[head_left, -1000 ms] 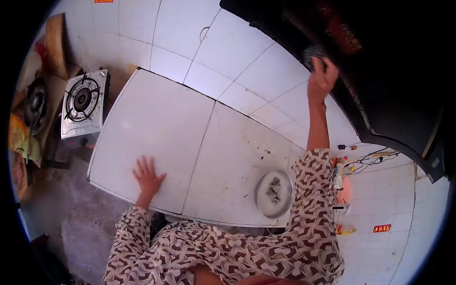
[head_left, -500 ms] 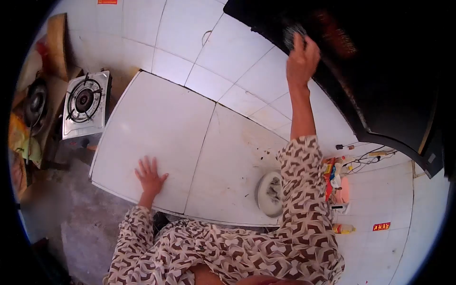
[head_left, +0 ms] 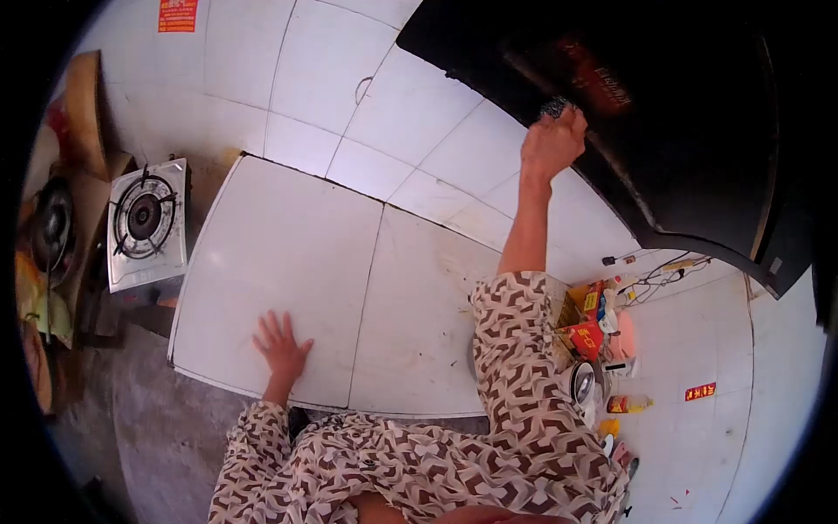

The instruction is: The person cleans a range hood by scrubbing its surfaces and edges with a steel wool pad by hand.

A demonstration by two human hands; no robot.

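Note:
My right hand (head_left: 552, 144) is raised, its fingers closed round a dark, metallic-looking steel wool scrubber (head_left: 553, 106). The scrubber is at the lower edge of a black range hood (head_left: 707, 148) that has red lettering on its front. Lower down, my left hand (head_left: 283, 345) lies flat with its fingers spread on the white countertop (head_left: 288, 244), holding nothing. Dark specks dot the right part of that top, and my right sleeve hides most of a bowl there.
On the left stands a single-burner gas stove (head_left: 145, 217), with a dark pan lid (head_left: 54, 229) beyond it. Boxes (head_left: 583, 336), an oil-like bottle (head_left: 628, 403) and loose cables (head_left: 659, 278) are at the right wall. White tiles (head_left: 410, 105) line the back.
My right hand has moved along the hood's edge with the scrubber, its fingers now more tightly curled. The view has shifted, and my sleeve covers the bowl that showed before. My left hand stays flat.

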